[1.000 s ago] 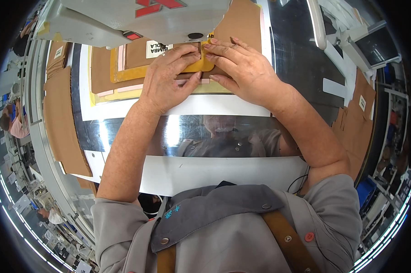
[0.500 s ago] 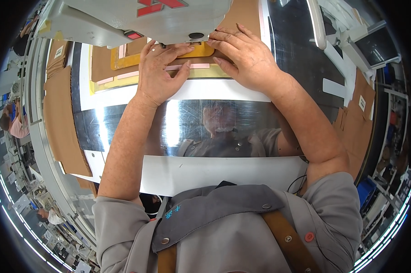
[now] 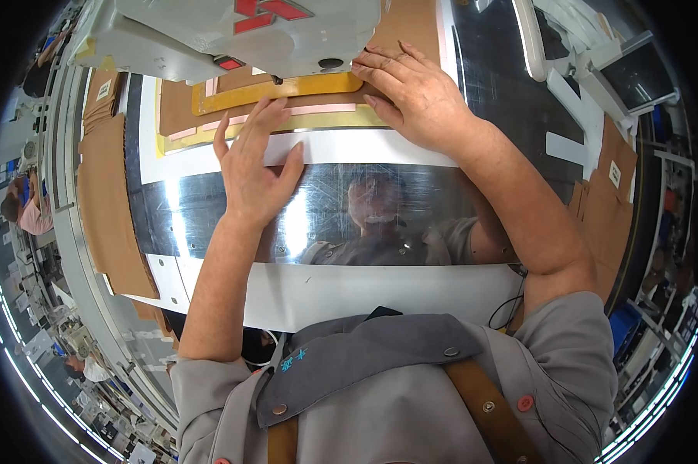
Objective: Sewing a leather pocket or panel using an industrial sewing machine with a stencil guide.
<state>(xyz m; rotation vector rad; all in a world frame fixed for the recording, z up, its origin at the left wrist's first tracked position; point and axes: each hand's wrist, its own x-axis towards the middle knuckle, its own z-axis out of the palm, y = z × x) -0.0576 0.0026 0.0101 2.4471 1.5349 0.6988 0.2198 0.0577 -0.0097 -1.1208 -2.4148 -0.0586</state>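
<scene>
A yellow frame-like template (image 3: 287, 91) lies over a brown sheet (image 3: 175, 108), partly hidden beneath a large grey machine head (image 3: 171, 39). Pink strips (image 3: 322, 109) line the near side of the brown sheet, above a pale yellow border. My left hand (image 3: 256, 166) is open, fingers spread, its fingertips just short of the template's near edge and its palm over the shiny metal plate (image 3: 341, 209). At the template's right end rests my right hand (image 3: 422, 97), fingers stretched out over the brown sheet, with the fingertips beside the machine head.
Stacked brown cardboard pieces (image 3: 113, 209) lie along the left side, and more brown sheets (image 3: 608, 201) at the right. A white arm (image 3: 528, 39) and a dark screen (image 3: 639, 73) stand at the far right. A white panel (image 3: 364, 294) borders the metal plate's near edge.
My left hand has drawn back toward me, off the yellow template, baring its left part. My right hand has stayed almost in place.
</scene>
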